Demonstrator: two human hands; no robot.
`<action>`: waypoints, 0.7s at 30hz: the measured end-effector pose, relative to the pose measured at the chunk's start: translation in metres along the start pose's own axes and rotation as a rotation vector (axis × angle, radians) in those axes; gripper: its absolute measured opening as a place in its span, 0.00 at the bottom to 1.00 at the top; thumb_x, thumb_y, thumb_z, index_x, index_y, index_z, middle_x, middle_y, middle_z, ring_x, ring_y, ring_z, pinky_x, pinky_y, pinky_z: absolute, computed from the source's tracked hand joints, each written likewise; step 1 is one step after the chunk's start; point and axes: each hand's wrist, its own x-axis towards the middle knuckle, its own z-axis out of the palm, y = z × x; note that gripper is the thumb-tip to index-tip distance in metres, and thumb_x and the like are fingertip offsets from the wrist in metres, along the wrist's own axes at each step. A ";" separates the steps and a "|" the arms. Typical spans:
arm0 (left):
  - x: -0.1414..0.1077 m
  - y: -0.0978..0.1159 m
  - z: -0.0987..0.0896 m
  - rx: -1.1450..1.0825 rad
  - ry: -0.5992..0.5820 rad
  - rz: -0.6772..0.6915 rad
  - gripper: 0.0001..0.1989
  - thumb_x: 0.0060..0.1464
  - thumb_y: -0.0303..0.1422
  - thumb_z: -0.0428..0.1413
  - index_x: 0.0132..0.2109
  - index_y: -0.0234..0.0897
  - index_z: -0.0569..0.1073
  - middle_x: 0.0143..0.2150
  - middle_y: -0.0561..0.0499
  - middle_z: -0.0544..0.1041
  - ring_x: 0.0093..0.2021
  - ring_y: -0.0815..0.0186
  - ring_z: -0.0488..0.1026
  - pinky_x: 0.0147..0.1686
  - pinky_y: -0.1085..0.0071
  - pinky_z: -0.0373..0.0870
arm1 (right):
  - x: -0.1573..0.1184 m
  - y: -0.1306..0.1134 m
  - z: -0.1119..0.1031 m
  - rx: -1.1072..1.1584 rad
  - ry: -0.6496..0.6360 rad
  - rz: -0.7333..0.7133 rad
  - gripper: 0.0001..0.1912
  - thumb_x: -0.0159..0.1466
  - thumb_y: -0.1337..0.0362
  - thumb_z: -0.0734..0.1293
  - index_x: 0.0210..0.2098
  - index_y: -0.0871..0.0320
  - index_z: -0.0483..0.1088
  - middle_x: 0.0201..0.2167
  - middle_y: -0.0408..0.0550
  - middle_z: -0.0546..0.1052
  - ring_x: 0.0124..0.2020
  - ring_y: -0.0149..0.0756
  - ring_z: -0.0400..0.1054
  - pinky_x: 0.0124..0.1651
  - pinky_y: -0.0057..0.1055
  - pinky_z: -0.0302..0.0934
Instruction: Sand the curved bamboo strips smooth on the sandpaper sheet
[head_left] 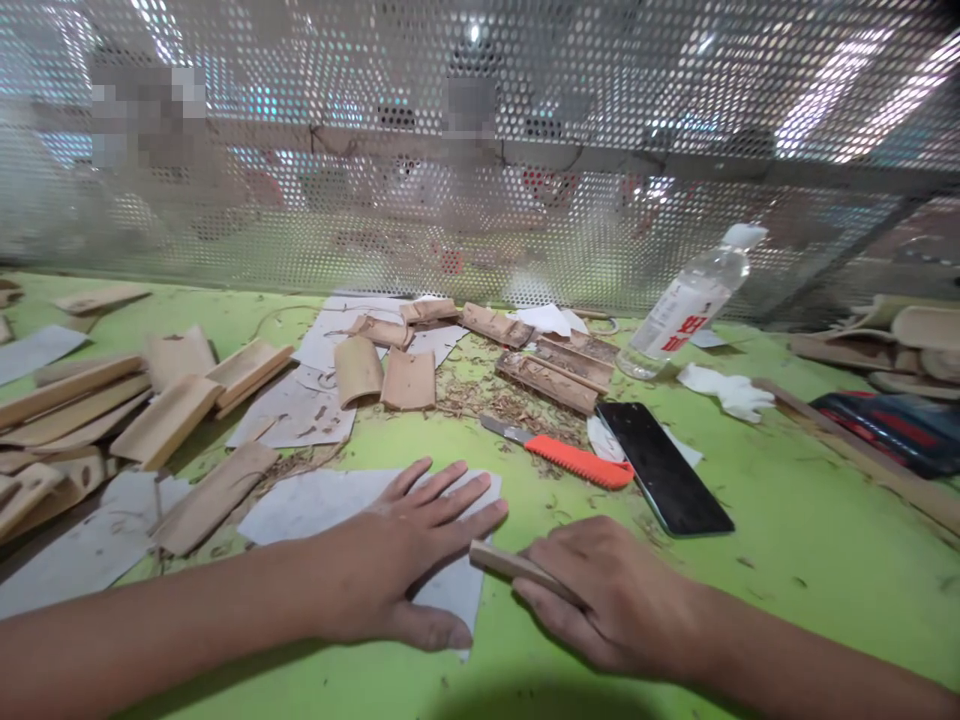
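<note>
My left hand [420, 560] lies flat with its fingers spread on a sheet of white paper [315, 500] on the green table. A flat, narrow strip of wood or bamboo [517, 568] is in my right hand [607, 600], whose fingers are wrapped round it. One end of the strip points left, close to the paper's right edge and my left hand. Beyond my hands lies a knife with an orange handle [577, 462], its blade toward the left. A black phone [664, 465] rests just right of the knife, its corner close to the handle.
Cut bamboo pieces [169, 420] are heaped at the left, and more bamboo pieces [409, 380] lie in the middle among shavings [480, 400]. A water bottle [686, 305] stands near the perforated metal screen [420, 200]. Crumpled tissue [726, 392] and a dark tool [892, 430] are at right.
</note>
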 end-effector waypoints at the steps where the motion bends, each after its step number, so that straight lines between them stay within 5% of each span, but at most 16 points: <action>1: 0.000 0.000 0.000 0.002 -0.003 -0.001 0.46 0.62 0.61 0.53 0.76 0.47 0.46 0.77 0.44 0.39 0.75 0.45 0.35 0.70 0.40 0.32 | 0.001 0.000 -0.002 0.007 -0.007 0.002 0.19 0.75 0.60 0.53 0.36 0.58 0.72 0.24 0.42 0.72 0.22 0.34 0.58 0.29 0.34 0.49; 10: 0.000 0.001 -0.002 0.028 -0.001 -0.010 0.45 0.59 0.60 0.56 0.75 0.48 0.52 0.76 0.41 0.40 0.75 0.41 0.38 0.69 0.39 0.36 | 0.000 -0.006 0.000 0.087 -0.043 -0.039 0.20 0.75 0.58 0.54 0.37 0.57 0.73 0.23 0.41 0.72 0.21 0.33 0.58 0.28 0.34 0.49; 21: -0.003 -0.003 0.001 -0.014 0.019 0.008 0.44 0.59 0.61 0.57 0.75 0.53 0.54 0.77 0.45 0.38 0.75 0.39 0.37 0.69 0.37 0.36 | 0.000 -0.006 -0.005 0.186 0.039 0.150 0.18 0.74 0.58 0.56 0.29 0.56 0.65 0.20 0.37 0.61 0.19 0.29 0.53 0.25 0.31 0.45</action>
